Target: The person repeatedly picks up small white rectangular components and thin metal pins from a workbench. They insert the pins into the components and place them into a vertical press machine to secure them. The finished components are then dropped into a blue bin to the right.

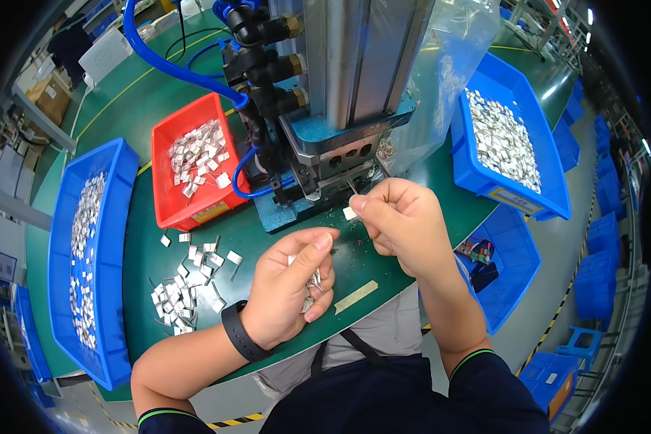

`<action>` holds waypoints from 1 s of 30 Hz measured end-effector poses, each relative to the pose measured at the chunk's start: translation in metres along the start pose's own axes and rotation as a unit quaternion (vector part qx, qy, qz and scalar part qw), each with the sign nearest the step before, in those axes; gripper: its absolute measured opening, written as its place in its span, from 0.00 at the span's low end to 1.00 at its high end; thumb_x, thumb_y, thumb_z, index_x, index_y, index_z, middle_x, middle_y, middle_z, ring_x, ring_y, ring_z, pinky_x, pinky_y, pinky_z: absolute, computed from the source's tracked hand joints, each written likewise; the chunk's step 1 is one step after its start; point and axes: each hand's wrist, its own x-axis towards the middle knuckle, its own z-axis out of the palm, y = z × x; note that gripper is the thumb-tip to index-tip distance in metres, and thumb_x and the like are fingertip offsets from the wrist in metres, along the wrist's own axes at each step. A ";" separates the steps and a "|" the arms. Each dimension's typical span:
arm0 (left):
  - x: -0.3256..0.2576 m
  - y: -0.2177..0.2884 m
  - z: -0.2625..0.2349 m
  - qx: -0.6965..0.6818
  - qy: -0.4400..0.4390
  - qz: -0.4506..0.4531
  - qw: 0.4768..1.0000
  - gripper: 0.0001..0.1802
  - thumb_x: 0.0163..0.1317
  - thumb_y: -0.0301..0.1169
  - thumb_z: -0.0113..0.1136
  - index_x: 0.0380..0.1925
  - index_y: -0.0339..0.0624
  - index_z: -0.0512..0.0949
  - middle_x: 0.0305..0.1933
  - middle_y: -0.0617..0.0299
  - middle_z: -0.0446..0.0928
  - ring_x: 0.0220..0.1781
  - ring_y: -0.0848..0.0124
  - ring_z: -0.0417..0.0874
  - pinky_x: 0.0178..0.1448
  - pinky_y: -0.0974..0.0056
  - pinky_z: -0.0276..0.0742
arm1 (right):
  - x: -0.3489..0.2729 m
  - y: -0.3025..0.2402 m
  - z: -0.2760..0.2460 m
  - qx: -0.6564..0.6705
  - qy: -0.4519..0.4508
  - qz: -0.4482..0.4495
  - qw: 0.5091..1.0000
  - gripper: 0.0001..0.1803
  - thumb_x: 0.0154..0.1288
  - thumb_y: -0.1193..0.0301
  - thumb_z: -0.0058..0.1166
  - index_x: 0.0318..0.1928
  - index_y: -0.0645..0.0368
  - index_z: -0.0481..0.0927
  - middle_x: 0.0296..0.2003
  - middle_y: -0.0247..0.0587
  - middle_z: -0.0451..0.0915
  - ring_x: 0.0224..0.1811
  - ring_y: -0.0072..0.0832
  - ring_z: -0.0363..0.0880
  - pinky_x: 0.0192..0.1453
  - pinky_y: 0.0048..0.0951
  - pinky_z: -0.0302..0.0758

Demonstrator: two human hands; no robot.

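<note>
My left hand [291,289] is cupped around a bunch of small silver metal tabs [313,278] just above the green table [383,188]. My right hand [403,224] pinches one small silver tab [350,212] between thumb and forefinger, held right in front of the slot of a blue-and-grey pneumatic press [325,137]. A black band sits on my left wrist. A loose heap of the same tabs [188,278] lies on the table to the left of my left hand.
A red bin [168,195] with tabs stands left of the press. A long blue bin [116,253] of tabs lies at the far left, another blue bin [510,195] of tabs at the right. Blue air hoses [166,65] loop behind the press. Blue crates stand on the floor at the right.
</note>
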 end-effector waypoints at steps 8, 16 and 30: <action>0.001 -0.001 -0.001 -0.006 -0.003 -0.003 1.000 0.11 0.70 0.34 0.51 0.46 0.41 0.74 0.24 0.64 0.67 0.17 0.78 0.62 0.12 0.74 0.57 | 0.011 -0.007 0.011 0.009 0.031 -0.001 0.999 0.12 0.59 0.73 0.61 0.25 0.65 0.72 0.17 0.32 0.69 0.11 0.10 0.57 0.13 0.17 0.49; 0.000 0.000 -0.001 -0.005 -0.001 -0.004 1.000 0.11 0.70 0.34 0.51 0.46 0.41 0.74 0.24 0.64 0.67 0.17 0.78 0.62 0.13 0.74 0.57 | 0.017 -0.004 0.005 0.023 -0.004 0.005 1.000 0.13 0.59 0.67 0.63 0.29 0.65 0.76 0.17 0.30 0.70 0.13 0.11 0.61 0.14 0.17 0.55; 0.000 0.000 -0.001 -0.019 -0.012 -0.001 1.000 0.10 0.69 0.33 0.52 0.46 0.41 0.74 0.24 0.65 0.68 0.18 0.78 0.64 0.13 0.74 0.58 | 0.010 0.000 0.009 0.010 -0.003 -0.004 1.000 0.10 0.60 0.74 0.60 0.27 0.64 0.73 0.18 0.33 0.71 0.13 0.11 0.60 0.13 0.16 0.52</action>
